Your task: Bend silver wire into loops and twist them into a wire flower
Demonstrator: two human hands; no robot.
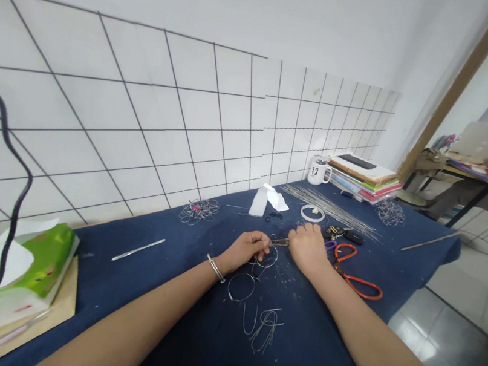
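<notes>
My left hand pinches a thin wire ring between thumb and fingers, above the dark blue cloth. My right hand is closed round a pair of pliers; their jaws point left and meet the work at my left fingertips. Exactly what the jaws grip is too small to tell. Below my left hand lies a wire loop with a small pinkish part. Nearer the front are several loose bent wires. Orange-handled scissors and a black-handled tool lie beside my right hand.
Straight wires lie behind my hands, near a white ring-shaped roll. A mug and stacked books stand at the back. Wire tangles and a green tissue pack are leftward. Another person's arm shows far right.
</notes>
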